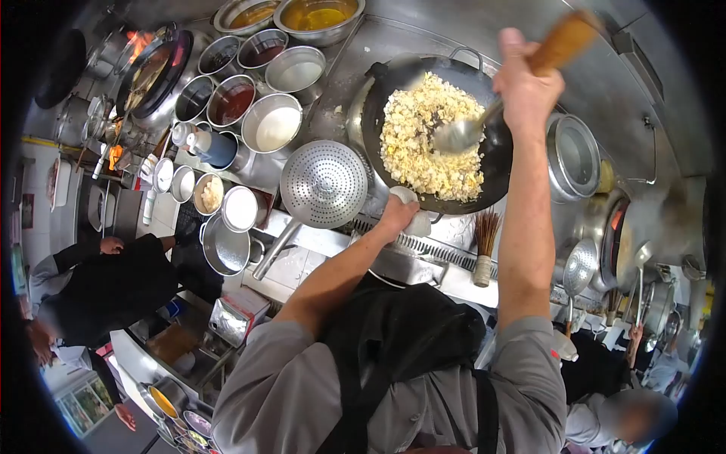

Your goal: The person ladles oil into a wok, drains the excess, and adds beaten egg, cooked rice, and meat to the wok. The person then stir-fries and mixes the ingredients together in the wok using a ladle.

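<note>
My right hand (pixel 529 89) is wrapped round the wooden handle of a ladle (pixel 460 137), its metal bowl down among the fried rice. Yellowish-white, with bits that look like egg, the fried rice (pixel 408 125) is spread across a black wok (pixel 497 163). At the wok's near rim, my left hand (pixel 396 218) is closed on a pale folded cloth (pixel 419 222); the cloth hides how the fingers meet the rim. Left of the wok lies a large perforated strainer (pixel 324 184), close to my left hand. A bamboo brush (pixel 484 253) rests to the right of that hand.
Several metal pots of sauces and seasonings, one with white liquid (pixel 272 123), crowd the left. Oil fills a bowl (pixel 314 13) at the back. A metal pot (pixel 576 159) stands right of the wok. Co-workers (pixel 113 291) are on both sides; a flame (pixel 138 44) burns far left.
</note>
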Demonstrator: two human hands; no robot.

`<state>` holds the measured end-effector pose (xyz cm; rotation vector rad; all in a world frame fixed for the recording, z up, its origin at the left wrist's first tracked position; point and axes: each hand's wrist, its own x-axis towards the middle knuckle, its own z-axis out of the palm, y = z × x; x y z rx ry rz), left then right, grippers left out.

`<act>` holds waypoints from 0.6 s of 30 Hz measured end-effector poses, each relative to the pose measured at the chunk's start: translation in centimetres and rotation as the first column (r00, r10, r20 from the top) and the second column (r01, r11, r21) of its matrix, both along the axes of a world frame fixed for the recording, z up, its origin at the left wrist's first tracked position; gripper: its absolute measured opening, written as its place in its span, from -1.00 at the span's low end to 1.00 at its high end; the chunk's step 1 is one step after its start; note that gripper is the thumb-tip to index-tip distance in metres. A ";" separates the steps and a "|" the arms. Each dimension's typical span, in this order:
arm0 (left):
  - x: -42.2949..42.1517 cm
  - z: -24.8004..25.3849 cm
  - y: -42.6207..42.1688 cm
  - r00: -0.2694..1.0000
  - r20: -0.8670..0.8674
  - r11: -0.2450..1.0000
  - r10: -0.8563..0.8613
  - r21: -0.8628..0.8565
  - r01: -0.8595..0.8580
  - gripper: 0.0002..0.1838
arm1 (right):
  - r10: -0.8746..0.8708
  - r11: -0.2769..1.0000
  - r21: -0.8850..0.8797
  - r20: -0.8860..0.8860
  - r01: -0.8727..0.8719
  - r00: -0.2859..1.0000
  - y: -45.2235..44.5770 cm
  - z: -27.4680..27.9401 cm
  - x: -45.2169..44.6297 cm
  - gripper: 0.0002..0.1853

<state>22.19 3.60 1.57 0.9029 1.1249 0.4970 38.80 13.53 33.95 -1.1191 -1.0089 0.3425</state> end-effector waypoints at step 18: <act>-1.9 15.9 -14.4 0.912 0.256 0.930 0.321 -0.266 -0.253 -0.67 | 0.164 0.985 -0.030 -0.141 -0.170 0.976 -24.2 -0.7 -0.8 -0.55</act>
